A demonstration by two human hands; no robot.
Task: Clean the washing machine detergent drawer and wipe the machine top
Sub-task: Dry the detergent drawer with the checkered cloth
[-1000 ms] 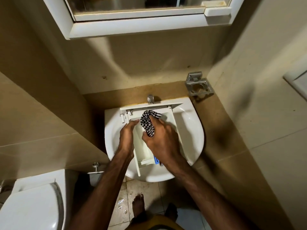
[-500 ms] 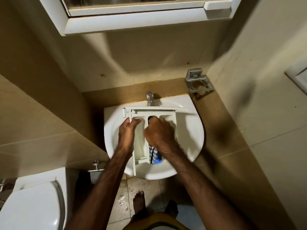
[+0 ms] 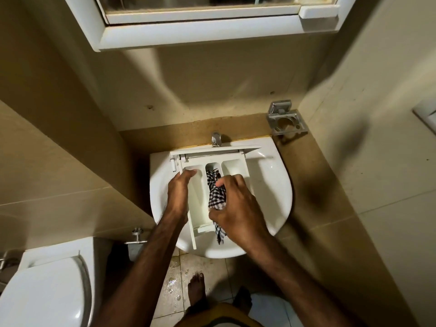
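A white detergent drawer (image 3: 232, 165) with three compartments lies across the white washbasin (image 3: 273, 185), its front panel toward the tap. My left hand (image 3: 179, 192) grips the drawer's left wall. My right hand (image 3: 236, 206) holds a black-and-white checked cloth (image 3: 215, 192) pushed into the middle compartment, with a tail of cloth hanging over the drawer's near end. The washing machine is not in view.
A chrome tap (image 3: 215, 138) stands behind the basin. A metal holder (image 3: 286, 121) is fixed on the right wall, a mirror cabinet (image 3: 200, 22) hangs above. A toilet (image 3: 44, 289) sits at lower left. Wet floor tiles (image 3: 174, 279) and bare feet lie below.
My right hand has slid back toward me along the middle compartment, uncovering more of the checked cloth. My left hand stays on the drawer's left wall.
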